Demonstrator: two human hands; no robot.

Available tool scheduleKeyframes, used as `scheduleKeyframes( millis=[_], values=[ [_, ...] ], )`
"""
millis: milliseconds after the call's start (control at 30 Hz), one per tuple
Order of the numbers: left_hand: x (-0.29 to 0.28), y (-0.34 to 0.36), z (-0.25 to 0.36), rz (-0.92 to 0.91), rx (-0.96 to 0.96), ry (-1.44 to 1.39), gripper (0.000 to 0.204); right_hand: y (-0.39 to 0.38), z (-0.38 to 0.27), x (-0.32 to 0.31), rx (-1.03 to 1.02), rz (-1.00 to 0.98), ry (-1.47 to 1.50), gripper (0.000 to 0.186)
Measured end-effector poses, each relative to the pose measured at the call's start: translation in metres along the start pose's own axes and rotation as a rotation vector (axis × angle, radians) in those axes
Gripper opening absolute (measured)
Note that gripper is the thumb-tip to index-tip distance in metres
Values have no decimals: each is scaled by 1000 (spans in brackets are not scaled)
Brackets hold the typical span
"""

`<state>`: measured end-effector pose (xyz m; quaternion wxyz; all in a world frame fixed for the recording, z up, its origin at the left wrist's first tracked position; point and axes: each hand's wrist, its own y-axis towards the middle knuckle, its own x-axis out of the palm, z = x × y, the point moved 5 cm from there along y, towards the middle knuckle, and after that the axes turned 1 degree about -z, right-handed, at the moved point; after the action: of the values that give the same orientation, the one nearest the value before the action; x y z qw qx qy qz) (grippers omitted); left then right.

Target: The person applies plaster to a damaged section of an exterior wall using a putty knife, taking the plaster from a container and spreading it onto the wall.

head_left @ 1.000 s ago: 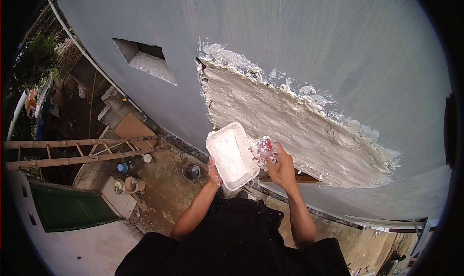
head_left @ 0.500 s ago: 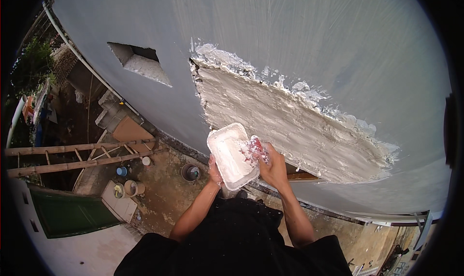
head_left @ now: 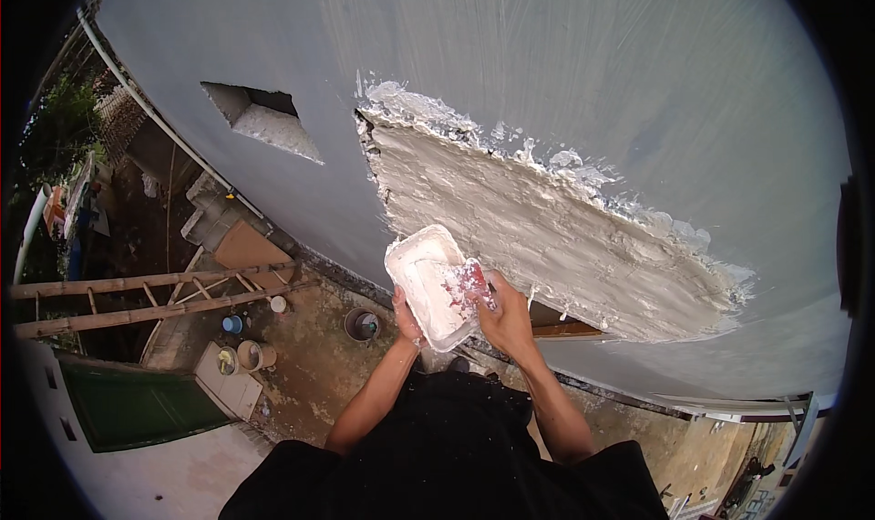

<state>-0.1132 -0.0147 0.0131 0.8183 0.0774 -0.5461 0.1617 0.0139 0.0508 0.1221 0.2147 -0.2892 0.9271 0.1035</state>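
My left hand [head_left: 407, 319] is closed on the side of a white rectangular tub [head_left: 415, 301] that holds wet whitish plaster. In my right hand [head_left: 507, 317] is a red putty knife [head_left: 475, 286], smeared with plaster, its blade over the tub's right side and partly lost in the white paste. Right behind the tub, a rough patch of pale plaster [head_left: 510, 219] slants across the grey wall [head_left: 583, 55]. Thick, ragged white lumps run along its upper edge. Below the patch, part of a brown wooden frame [head_left: 567, 327] shows beside my right hand.
A small square opening [head_left: 264, 123] pierces the wall at upper left. A bamboo ladder [head_left: 155, 301] juts in from the left. Down on the ground stand a dark bucket [head_left: 361, 325], a blue pail [head_left: 232, 324] and a beige bucket [head_left: 255, 354]. A green door [head_left: 137, 401] lies at lower left.
The tub has shifted slightly left and up. My right hand has drawn the putty knife a little left and down over the tub, turning its red part more into view.
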Motion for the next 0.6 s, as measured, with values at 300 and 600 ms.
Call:
scheduleKeyframes(
  millis=[300,600],
  values=[
    [9,4,0,-63,-33,46,84,5,-5,-4,2,52,72,17],
    [23,5,3,-24,35,60,83,14,-16,-2,-65,-14,-114,19]
  ],
)
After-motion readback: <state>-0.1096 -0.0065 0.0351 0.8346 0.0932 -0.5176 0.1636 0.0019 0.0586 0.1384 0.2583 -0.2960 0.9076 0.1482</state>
